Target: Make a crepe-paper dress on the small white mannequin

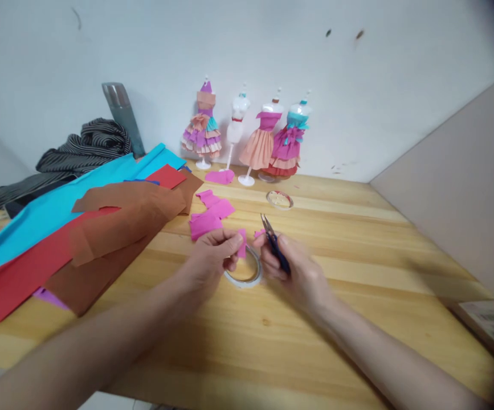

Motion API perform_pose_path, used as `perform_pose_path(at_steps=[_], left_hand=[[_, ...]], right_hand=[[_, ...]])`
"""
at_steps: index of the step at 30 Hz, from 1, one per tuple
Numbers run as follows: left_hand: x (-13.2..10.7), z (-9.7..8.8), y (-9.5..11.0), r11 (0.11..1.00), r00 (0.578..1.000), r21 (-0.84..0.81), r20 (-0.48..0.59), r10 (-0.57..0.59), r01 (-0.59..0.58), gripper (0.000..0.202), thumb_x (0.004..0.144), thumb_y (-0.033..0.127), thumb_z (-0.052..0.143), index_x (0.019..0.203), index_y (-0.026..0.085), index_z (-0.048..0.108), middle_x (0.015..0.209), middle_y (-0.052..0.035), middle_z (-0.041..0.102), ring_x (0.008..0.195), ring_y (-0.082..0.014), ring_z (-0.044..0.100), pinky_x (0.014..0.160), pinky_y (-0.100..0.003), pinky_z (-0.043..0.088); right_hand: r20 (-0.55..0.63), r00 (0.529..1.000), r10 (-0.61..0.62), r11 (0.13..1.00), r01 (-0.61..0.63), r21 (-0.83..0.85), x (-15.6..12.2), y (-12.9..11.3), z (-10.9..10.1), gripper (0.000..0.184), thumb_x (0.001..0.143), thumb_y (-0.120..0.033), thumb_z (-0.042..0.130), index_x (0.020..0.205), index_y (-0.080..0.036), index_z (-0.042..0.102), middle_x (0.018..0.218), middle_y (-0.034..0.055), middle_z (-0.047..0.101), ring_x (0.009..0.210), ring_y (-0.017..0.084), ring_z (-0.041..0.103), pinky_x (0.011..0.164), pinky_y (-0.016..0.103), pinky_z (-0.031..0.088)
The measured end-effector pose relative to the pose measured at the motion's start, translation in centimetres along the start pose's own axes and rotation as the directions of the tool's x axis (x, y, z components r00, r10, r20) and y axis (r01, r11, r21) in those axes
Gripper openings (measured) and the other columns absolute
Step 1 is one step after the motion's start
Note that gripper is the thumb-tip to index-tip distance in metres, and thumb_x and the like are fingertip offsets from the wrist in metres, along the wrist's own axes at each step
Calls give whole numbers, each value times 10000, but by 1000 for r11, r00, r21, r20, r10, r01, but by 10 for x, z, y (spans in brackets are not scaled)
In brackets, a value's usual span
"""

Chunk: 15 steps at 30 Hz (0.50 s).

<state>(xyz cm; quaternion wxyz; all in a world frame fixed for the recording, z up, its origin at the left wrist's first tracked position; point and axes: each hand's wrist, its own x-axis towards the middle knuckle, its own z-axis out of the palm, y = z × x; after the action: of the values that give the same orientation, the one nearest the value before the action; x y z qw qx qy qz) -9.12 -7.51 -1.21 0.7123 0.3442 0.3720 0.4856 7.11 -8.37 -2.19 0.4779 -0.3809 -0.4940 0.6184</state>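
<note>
My left hand point(212, 253) is closed in a pinch on a small pink paper scrap point(242, 242). My right hand point(292, 270) is wrapped round small dark-blue scissors point(274, 244), blades pointing up and away. Both hands hover over a roll of clear tape point(247, 279) lying flat on the wooden table point(358, 239). More pink paper pieces point(210, 216) lie just beyond my left hand. A tiny pink scrap point(258, 233) sits by the scissor tips.
Sheets of blue point(71, 199), red point(20, 273) and brown paper point(118, 222) cover the left side. Several small mannequins in paper dresses point(247, 136) stand at the wall. A small round dish point(280, 199), striped cloth point(84, 148) and a metal flask point(122, 117) are behind.
</note>
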Motion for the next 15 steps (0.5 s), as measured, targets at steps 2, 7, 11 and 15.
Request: perform_pose_path(at_steps=[2, 7, 11, 15], left_hand=[[-1, 3, -2, 994, 999, -107, -49, -2, -3, 406, 523, 424, 861, 613, 148, 577, 530, 32, 511, 486, -49, 412, 458, -181, 301], [-2, 0, -7, 979, 998, -203, -65, 13, -26, 431, 534, 447, 869, 613, 150, 566, 535, 26, 523, 508, -62, 441, 483, -196, 317], [-2, -4, -14, 980, 998, -198, -54, 13, -24, 377, 640, 421, 819, 637, 149, 558, 560, 29, 510, 527, -65, 470, 522, -211, 333], [-1, -6, -23, 985, 998, -170, -69, 16, -28, 414, 652, 465, 804, 616, 158, 528, 538, 36, 486, 490, -61, 441, 505, -218, 307]], right_hand=[[-30, 999, -40, 999, 41, 17, -3, 12, 8, 424, 831, -601, 587, 883, -180, 598, 559, -66, 335, 449, 86, 221, 419, 257, 149], [10, 999, -42, 992, 41, 116, -13, 36, 25, 377, 889, -581, 547, 900, -204, 566, 595, -63, 356, 466, 84, 243, 431, 239, 190], [72, 996, -48, 991, 38, 130, -19, 43, 31, 358, 918, -565, 513, 901, -211, 566, 617, -59, 366, 468, 82, 264, 446, 240, 217], [94, 995, -36, 989, 22, 146, -21, 46, 32, 351, 932, -547, 503, 880, -206, 566, 637, -55, 376, 465, 71, 299, 453, 239, 226]])
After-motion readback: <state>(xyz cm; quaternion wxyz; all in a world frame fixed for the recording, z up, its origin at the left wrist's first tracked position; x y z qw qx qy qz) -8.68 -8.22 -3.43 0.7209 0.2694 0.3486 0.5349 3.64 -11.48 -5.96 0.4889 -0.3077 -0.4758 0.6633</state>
